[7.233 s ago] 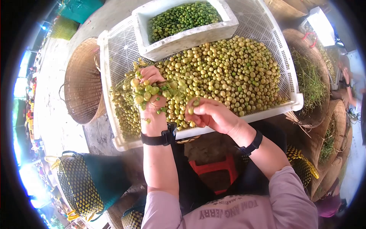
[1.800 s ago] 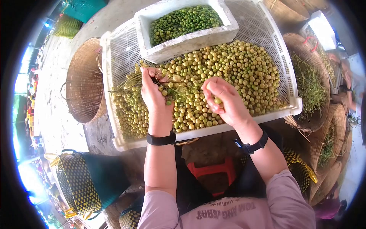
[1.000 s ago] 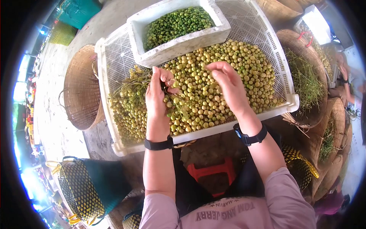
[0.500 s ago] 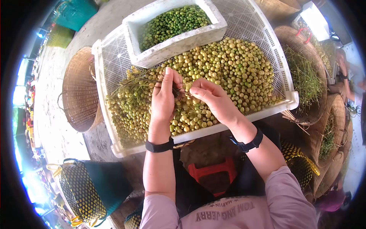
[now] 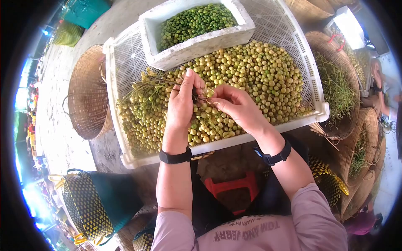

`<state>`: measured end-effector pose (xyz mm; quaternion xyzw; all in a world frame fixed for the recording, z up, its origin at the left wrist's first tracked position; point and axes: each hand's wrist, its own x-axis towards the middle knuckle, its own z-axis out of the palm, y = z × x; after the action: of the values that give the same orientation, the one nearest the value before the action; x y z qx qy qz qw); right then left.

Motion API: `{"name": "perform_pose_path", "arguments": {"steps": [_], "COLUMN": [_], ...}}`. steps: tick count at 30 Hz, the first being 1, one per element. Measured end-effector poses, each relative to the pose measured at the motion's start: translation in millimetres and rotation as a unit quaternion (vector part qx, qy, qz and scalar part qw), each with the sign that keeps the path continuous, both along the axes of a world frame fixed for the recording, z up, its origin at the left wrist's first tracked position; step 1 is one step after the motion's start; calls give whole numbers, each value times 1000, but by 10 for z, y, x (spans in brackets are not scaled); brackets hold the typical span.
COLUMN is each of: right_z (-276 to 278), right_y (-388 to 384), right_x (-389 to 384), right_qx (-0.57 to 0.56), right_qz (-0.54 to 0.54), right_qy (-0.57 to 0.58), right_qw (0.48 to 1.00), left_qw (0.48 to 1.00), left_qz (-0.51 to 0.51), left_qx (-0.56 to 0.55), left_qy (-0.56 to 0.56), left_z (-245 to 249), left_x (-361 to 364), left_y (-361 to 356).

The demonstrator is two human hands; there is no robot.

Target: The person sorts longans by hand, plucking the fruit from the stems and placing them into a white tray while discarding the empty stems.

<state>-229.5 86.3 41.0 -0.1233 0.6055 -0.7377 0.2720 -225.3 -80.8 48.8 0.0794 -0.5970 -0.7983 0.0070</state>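
My left hand is closed round a bunch of thin stems that stick out to its left. Close on its right, my right hand pinches at the stem ends; what lies between its fingertips is too small to make out. Both hands are above a heap of yellow-green round fruits in a white perforated tray. Behind them a white foam box holds smaller dark green fruits.
A wicker basket stands left of the tray. On the right, another basket holds green stems. A checked bag is at lower left, a red stool below the tray. Another person's arm shows at far right.
My right hand's fingers have curled in closer round the stem ends and its thumb has shifted slightly. The whole view has moved a little; my left hand keeps hold of the stems.
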Motion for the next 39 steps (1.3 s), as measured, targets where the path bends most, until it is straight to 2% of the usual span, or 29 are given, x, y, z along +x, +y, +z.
{"name": "perform_pose_path", "arguments": {"steps": [3,6,8,10,13,14,15,16,18,19,20,22,24,25,26,28,30,32,33,36,38,39], "right_z": [-49,-86,-88,-33,-144,-129,-96,-59,4,32,68,119,70,-15,-2,30,-2,-61,-62,-60,-31,-1], "right_y": [-44,-69,-65,-86,-75,-41,18,56,68,81,85,58,0,-61,-90,-123,-155,-159,-158,-148,-129,-118], "right_x": [18,41,38,68,65,48,25,13,16,0,-8,4,53,71,92,135,130,117,110,94,87,89], "right_qx": [-50,-46,-34,-58,-87,-87,-110,-133,-146,-183,-220,-204,-45,-19,-19,132,151,106,106,124,54,54], "right_qz": [29,50,61,50,30,30,48,66,57,40,22,2,-70,-96,-95,-111,-125,-118,-119,-79,-74,-73], "right_qy": [-30,-28,-10,-42,-33,-34,-84,-133,-147,-159,-171,-160,-4,125,125,200,201,115,115,84,25,26], "right_qw": [998,997,997,996,995,995,989,980,977,969,960,966,997,987,987,965,960,981,980,985,995,996], "left_qw": [999,999,999,999,999,999,993,993,992,997,997,990,989,987,985,984,984,986,987,988,988,986], "left_qz": [3,18,13,6,-20,-26,-33,-32,-27,35,37,118,135,150,165,169,175,158,142,141,141,157], "left_qx": [-14,42,-27,-50,-33,42,117,117,125,68,68,19,25,10,-5,7,-42,-55,-68,-40,-35,-21], "left_qy": [40,-8,32,16,28,19,9,9,-5,-29,-29,-73,-60,-54,-49,-46,-13,12,37,54,60,45], "left_z": [-1,41,13,36,-15,-23,-32,-45,-6,0,53,115,43,14,10,-10,-40,-48,-50,-77,-67,-51], "left_x": [-7,18,10,29,18,7,-2,-12,-20,-11,-3,7,-19,-18,-20,-27,-34,-26,-25,-33,-35,-35], "left_y": [30,65,73,77,49,34,12,-38,-136,-130,-100,-60,-65,-51,-30,-7,9,47,70,134,133,120]}}
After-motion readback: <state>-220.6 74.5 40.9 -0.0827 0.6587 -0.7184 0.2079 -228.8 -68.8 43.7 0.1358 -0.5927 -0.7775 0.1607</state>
